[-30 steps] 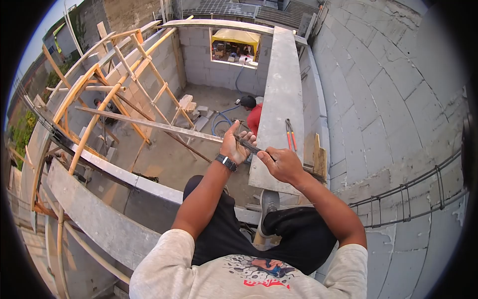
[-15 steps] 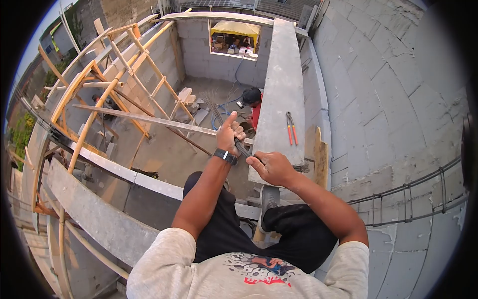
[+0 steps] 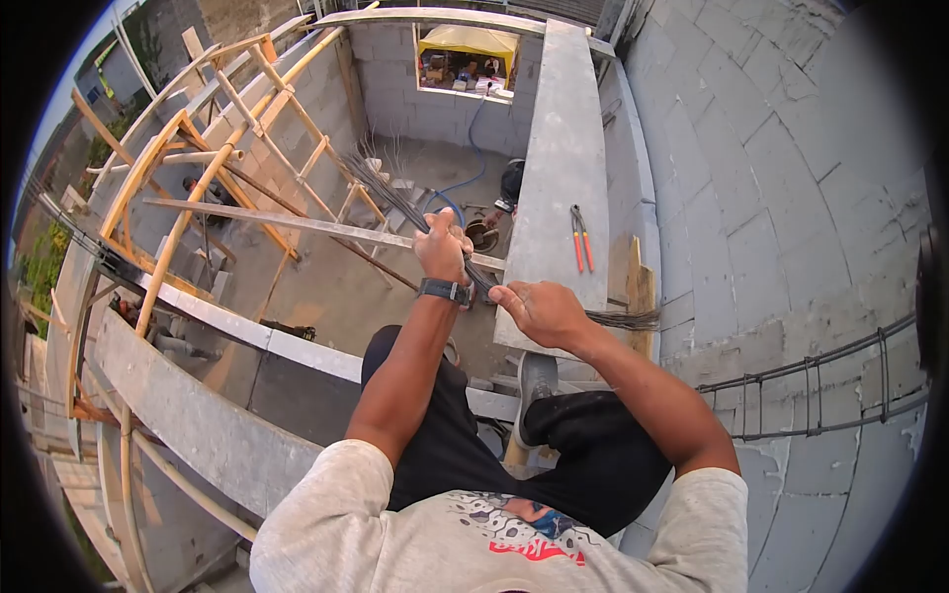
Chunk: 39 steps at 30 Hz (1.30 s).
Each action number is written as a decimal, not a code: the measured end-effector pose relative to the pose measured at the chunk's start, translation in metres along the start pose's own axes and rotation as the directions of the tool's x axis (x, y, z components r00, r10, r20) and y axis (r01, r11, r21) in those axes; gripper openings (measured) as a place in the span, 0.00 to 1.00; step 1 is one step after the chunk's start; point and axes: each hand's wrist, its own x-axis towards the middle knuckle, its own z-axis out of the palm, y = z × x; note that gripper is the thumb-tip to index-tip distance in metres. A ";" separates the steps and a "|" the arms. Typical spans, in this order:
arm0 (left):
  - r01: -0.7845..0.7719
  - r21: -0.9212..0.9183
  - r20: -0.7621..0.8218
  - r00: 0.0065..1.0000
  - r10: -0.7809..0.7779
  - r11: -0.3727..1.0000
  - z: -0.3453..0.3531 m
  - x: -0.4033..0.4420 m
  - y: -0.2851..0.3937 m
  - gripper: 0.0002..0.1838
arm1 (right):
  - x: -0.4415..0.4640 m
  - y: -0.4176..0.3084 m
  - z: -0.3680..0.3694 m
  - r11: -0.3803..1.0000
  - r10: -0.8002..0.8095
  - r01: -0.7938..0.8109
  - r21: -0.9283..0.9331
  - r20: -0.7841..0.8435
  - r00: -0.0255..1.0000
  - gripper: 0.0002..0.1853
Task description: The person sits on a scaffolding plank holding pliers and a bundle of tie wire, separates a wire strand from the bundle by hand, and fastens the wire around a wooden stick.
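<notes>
My left hand is closed around a bundle of thin dark tie wire, its loose ends fanning out beyond the fist toward the upper left. My right hand grips the same bundle lower down, thumb pointing toward the left hand. Past the right hand, more wire ends stick out to the right across the plank's near end. Red-handled pincers lie on the wide grey plank, just beyond my right hand. A dark watch band is on my left wrist.
A co-worker is down on the floor, partly hidden by the plank. Wooden scaffold poles stand at left. A block wall rises at right, with a rebar cage along it. A narrow board crosses the room below.
The wire bundle now shows longer on both sides of my hands, reaching upper left and farther right. My left hand has shifted slightly left. The co-worker's red clothing is no longer visible.
</notes>
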 end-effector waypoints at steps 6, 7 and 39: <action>-0.137 0.107 0.011 0.991 0.136 0.985 0.004 0.001 -0.002 0.14 | 0.006 0.003 0.006 0.990 0.072 -0.072 -0.122 -0.001 0.997 0.30; -0.137 0.106 0.010 0.991 0.137 0.985 0.004 0.002 -0.003 0.14 | 0.006 0.003 0.005 0.990 0.071 -0.071 -0.123 0.000 0.997 0.30; 0.005 -0.089 -0.262 0.965 -0.028 0.996 -0.015 0.031 0.000 0.12 | 0.012 0.005 0.019 0.992 -0.126 0.128 0.000 -0.146 0.981 0.31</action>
